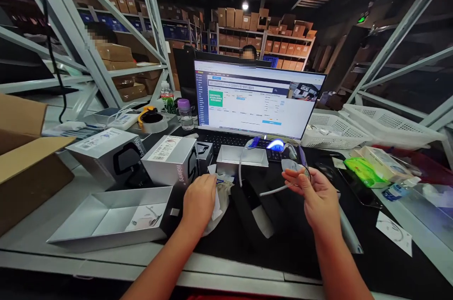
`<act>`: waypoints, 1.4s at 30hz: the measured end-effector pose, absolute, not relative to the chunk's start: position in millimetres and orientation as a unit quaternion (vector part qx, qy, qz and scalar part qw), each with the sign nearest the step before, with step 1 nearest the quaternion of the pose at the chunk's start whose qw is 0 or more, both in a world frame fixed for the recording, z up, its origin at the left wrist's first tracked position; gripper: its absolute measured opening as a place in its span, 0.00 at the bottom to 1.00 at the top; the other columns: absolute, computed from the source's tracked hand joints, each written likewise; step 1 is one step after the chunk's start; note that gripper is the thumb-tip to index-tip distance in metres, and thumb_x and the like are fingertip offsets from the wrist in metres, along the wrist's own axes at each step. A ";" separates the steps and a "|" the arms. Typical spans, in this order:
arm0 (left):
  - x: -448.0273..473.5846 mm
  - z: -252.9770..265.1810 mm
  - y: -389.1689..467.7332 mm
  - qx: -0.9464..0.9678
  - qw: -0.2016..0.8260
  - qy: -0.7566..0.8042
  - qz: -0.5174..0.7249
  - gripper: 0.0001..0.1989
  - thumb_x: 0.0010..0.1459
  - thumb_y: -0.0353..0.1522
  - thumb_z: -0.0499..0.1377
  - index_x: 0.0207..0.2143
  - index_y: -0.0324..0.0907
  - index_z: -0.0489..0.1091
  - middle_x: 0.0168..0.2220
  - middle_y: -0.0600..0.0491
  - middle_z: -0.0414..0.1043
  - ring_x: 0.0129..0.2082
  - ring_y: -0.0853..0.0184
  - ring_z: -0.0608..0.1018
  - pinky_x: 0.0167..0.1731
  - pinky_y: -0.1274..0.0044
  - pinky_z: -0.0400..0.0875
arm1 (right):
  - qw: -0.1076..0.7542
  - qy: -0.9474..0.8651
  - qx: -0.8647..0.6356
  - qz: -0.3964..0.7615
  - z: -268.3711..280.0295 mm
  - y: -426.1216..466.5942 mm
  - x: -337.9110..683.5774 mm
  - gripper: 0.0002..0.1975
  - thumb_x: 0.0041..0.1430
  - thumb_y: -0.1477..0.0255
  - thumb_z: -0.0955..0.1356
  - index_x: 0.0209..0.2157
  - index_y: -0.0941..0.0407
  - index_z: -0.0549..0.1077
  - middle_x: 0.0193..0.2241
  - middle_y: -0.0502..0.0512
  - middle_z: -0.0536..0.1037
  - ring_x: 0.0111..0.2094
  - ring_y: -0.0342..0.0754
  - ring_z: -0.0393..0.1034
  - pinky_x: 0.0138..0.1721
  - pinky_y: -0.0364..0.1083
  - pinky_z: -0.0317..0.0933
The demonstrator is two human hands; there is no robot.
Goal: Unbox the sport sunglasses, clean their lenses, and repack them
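Observation:
My left hand (200, 200) is closed around a crumpled clear plastic bag (223, 196) with white paper in it; its fingertips are hidden. Opposite it, my right hand (320, 198) pinches a thin white item with curved arms (241, 164), which looks like glasses or a headset and has a shiny blue part. A clear plastic piece shows beside those fingers. Between the hands lies a black and grey case or sleeve (256, 210). Behind it stands a small white open tray (242, 157). Left of my left hand is an open silver box (109, 238) with a printed card inside.
Two silver product boxes (106, 149) and an open carton (31, 172) stand left. A monitor (255, 102) and keyboard (226, 139) are ahead. White baskets (336, 139), a phone (359, 187), a green packet (364, 171) and a card (394, 233) are right. Two people sit beyond.

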State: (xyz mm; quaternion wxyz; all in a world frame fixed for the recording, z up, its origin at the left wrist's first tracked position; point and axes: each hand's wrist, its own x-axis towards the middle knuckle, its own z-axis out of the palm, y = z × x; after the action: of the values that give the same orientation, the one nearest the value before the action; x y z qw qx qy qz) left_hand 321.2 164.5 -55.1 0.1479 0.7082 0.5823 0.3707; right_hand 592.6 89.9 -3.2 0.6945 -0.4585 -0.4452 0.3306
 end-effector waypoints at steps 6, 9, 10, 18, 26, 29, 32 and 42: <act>323.3 -43.7 166.5 0.619 0.242 0.508 0.548 0.15 0.60 0.44 0.60 0.39 0.43 0.69 0.35 0.50 0.78 0.34 0.63 0.80 0.38 0.73 0.76 | 0.747 -0.393 -0.412 0.344 -0.2 98.4 581.4 0.12 0.62 0.60 0.73 0.39 0.53 0.72 0.40 0.56 0.85 0.43 0.54 0.82 0.39 0.48 0.79; 329.1 -45.9 163.6 0.589 0.325 0.470 0.572 0.20 0.57 0.44 0.62 0.46 0.41 0.67 0.34 0.50 0.80 0.33 0.64 0.82 0.35 0.74 0.77 | 0.752 -0.373 -0.406 0.361 0.1 100.0 577.2 0.13 0.61 0.60 0.73 0.38 0.53 0.71 0.38 0.56 0.85 0.41 0.54 0.83 0.37 0.47 0.79; 330.7 -47.0 161.9 0.583 0.352 0.458 0.571 0.21 0.57 0.43 0.63 0.47 0.40 0.69 0.34 0.49 0.81 0.33 0.63 0.83 0.36 0.74 0.78 | 0.756 -0.365 -0.404 0.363 -0.4 100.1 576.3 0.13 0.61 0.60 0.74 0.38 0.53 0.72 0.38 0.56 0.86 0.41 0.54 0.83 0.36 0.46 0.79; 336.0 -48.5 149.7 0.570 0.414 0.435 0.561 0.12 0.51 0.37 0.68 0.38 0.42 0.81 0.34 0.49 0.83 0.35 0.62 0.83 0.40 0.74 0.77 | 0.771 -0.339 -0.402 0.360 -2.3 99.5 570.9 0.14 0.58 0.61 0.76 0.38 0.55 0.73 0.36 0.58 0.86 0.39 0.54 0.83 0.35 0.44 0.78; 334.1 -43.4 148.3 0.574 0.442 0.410 0.554 0.08 0.51 0.35 0.68 0.34 0.43 0.82 0.33 0.49 0.83 0.33 0.64 0.82 0.37 0.76 0.76 | 0.743 -0.362 -0.428 0.367 -8.6 97.2 571.6 0.14 0.59 0.60 0.75 0.39 0.55 0.73 0.36 0.58 0.85 0.41 0.57 0.83 0.37 0.48 0.79; 333.9 -43.1 149.1 0.548 0.468 0.403 0.564 0.09 0.52 0.38 0.69 0.33 0.42 0.82 0.32 0.48 0.83 0.33 0.64 0.82 0.37 0.77 0.76 | 0.748 -0.361 -0.430 0.355 -11.0 96.0 572.8 0.14 0.60 0.61 0.74 0.39 0.55 0.74 0.37 0.58 0.85 0.42 0.57 0.82 0.38 0.48 0.79; 335.8 -41.7 149.2 0.536 0.490 0.395 0.562 0.12 0.52 0.41 0.70 0.32 0.41 0.81 0.30 0.48 0.83 0.31 0.64 0.83 0.35 0.77 0.77 | 0.759 -0.359 -0.432 0.330 -11.9 95.9 573.7 0.13 0.61 0.61 0.74 0.40 0.55 0.74 0.38 0.59 0.85 0.42 0.57 0.82 0.38 0.49 0.79; 337.0 -41.1 144.4 0.474 0.596 0.350 0.546 0.17 0.47 0.44 0.73 0.33 0.41 0.81 0.32 0.47 0.84 0.33 0.62 0.85 0.37 0.76 0.79 | 0.743 -0.368 -0.451 0.331 -17.9 93.9 563.0 0.14 0.61 0.61 0.74 0.41 0.56 0.74 0.40 0.60 0.85 0.43 0.59 0.82 0.39 0.51 0.79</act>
State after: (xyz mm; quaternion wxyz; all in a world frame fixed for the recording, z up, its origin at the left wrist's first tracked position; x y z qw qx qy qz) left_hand 337.0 144.4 -41.1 0.5963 0.4737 0.3496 0.5457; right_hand 563.0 93.9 -17.9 0.7428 -0.4511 -0.3680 0.3306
